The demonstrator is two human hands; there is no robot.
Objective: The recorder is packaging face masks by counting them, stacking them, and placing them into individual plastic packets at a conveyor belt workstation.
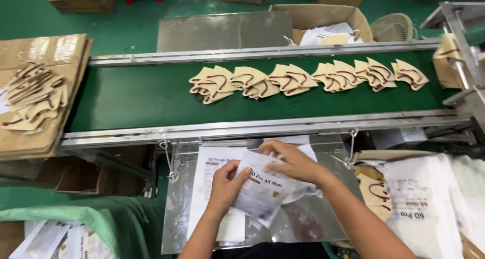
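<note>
A white printed plastic pouch [262, 191] sits between both hands at about six o'clock in the view, held just above a shiny metal work tray [323, 223] that hangs by wire hooks from the conveyor's near rail. The left hand [226, 182] grips the pouch's left edge, thumb on top and fingers curled under, pinching the film. The right hand [294, 162] lies over the pouch's upper right corner with fingers bent and pressed onto it — whether a mask is already inside is hard to tell from this angle. Beneath the pouch, a stack of flat white printed pouches [214, 188] rests on the tray.

At twelve o'clock from the hands runs a green conveyor belt [131, 100], carrying a row of beige folded face masks with dark red ear loops [303, 80] from its middle towards three o'clock. At nine o'clock, a loose pile of the same beige masks [33, 95] lies on flattened brown cardboard sheets [50, 52]. At four o'clock stand white sacks of filled pouches [424, 208], and beyond the belt an open brown cardboard box [323, 16] holds more white packets.
</note>
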